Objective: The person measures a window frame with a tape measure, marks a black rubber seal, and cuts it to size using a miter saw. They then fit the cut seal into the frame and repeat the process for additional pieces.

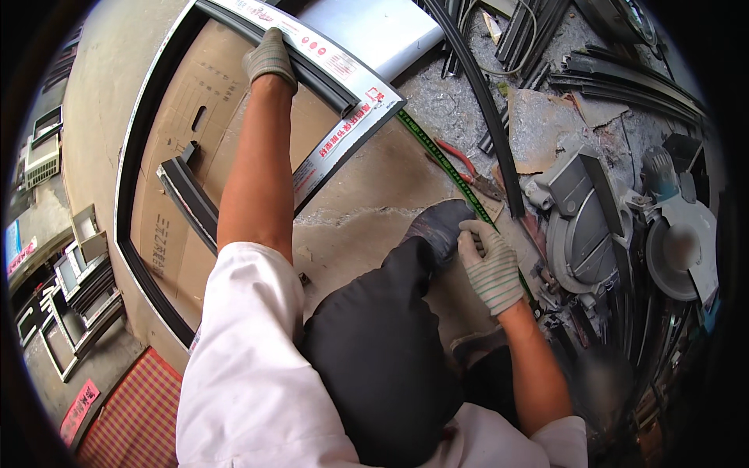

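Note:
My left hand, in a striped work glove, is closed on the top bar of a large window frame. The frame has white printed film and black inner strips, and brown cardboard shows behind it. By my dark-clad knee, my right hand, also gloved, has its fingers curled toward the thumb; whatever may be in them does not show. Close beside it, a long green strip with dark marks, like a tape measure blade, runs from the frame's corner. Red-handled pliers lie on the floor past it.
A grey cutting machine with a round base stands at the right. Black profiles lie piled at the far right, and one long black profile reaches toward me. A short profile piece rests inside the frame. Small frames stand far left.

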